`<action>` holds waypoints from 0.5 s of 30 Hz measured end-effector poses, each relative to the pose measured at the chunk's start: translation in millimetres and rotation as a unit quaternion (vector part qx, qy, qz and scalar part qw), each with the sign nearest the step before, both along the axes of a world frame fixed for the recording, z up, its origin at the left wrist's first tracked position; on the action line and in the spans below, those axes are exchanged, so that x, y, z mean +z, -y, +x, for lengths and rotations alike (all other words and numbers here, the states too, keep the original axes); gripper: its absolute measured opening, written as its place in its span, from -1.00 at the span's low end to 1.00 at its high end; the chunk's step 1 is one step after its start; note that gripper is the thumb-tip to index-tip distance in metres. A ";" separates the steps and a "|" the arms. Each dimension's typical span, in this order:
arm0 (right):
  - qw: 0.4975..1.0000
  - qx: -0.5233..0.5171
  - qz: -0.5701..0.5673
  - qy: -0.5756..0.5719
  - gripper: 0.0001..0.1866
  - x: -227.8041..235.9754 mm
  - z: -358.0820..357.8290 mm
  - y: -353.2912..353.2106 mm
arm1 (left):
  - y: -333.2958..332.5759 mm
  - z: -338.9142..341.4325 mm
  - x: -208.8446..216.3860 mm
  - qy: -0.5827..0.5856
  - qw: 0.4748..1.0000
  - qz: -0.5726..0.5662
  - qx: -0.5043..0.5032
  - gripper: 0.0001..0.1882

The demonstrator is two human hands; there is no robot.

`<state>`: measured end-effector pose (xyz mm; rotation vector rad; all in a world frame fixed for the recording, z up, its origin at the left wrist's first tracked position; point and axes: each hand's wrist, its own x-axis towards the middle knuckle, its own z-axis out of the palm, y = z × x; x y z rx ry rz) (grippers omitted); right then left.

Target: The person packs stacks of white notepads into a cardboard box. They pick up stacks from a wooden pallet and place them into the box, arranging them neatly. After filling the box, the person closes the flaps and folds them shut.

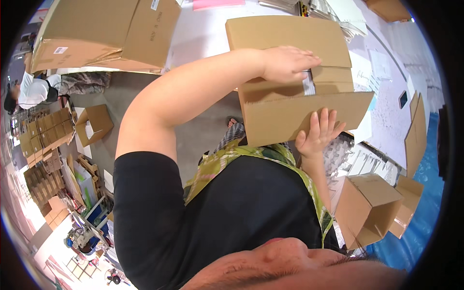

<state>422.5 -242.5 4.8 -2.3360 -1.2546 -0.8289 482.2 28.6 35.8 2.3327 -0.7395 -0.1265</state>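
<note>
In front of me a brown cardboard box (285,111) sits at the table's near edge with its top flaps up. Across its far flap (290,36) reaches my left arm, and my left hand (290,65) lies with fingers stretched out over that flap's lower edge. Against the outside of the near flap rests my right hand (319,130), its fingers spread and pointing up. Between the flaps a strip of something whitish (309,83) shows inside; its kind I cannot make out. Neither hand grips anything.
A large taped carton (101,36) stands at the far left of the white table (193,34). Paper stacks (333,19) lie beyond my box, and a dark phone-like object (403,99) lies to the right. Opened cartons (369,208) stand at lower right; another (94,124) is on the floor.
</note>
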 end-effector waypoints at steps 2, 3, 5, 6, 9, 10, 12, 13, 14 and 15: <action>0.998 -0.028 -0.038 -0.042 -0.45 10.1 -2.4 -5.6 | -10.5 2.3 6.5 -0.155 0.962 -0.224 0.011 -0.22; 0.995 -0.040 -0.058 -0.069 -0.45 14.4 -3.9 -8.8 | -13.2 2.3 9.1 -0.151 0.969 -0.194 0.006 -0.23; 0.986 -0.064 -0.096 -0.119 -0.46 22.2 -4.8 -14.6 | -13.9 3.0 13.3 -0.139 0.981 -0.133 -0.006 -0.25; 0.983 -0.066 -0.116 -0.128 -0.46 26.3 -3.7 -17.0 | -10.5 0.3 12.6 -0.124 0.986 -0.111 -0.006 -0.18; 0.971 -0.077 -0.167 -0.149 -0.47 34.6 -2.9 -21.2 | 4.5 -7.5 0.2 0.102 0.992 0.078 -0.003 -0.12; 0.968 -0.084 -0.178 -0.155 -0.47 35.1 -3.2 -21.8 | 10.9 -14.7 -2.8 0.145 0.980 0.140 0.001 -0.05; 0.965 -0.096 -0.179 -0.167 -0.46 37.6 1.2 -23.3 | 14.5 -17.2 -2.1 0.161 0.976 0.138 0.045 -0.02; 0.964 -0.102 -0.170 -0.176 -0.46 38.1 1.6 -24.5 | 16.2 -17.6 -2.9 0.170 0.974 0.136 0.067 -0.01; 0.964 -0.101 -0.161 -0.186 -0.45 36.8 3.8 -26.3 | 16.8 -19.1 -8.6 0.164 0.975 0.107 0.108 0.03; 0.965 -0.100 -0.155 -0.185 -0.45 36.3 4.1 -26.6 | 19.1 -23.0 -7.4 0.144 0.969 0.135 0.148 0.05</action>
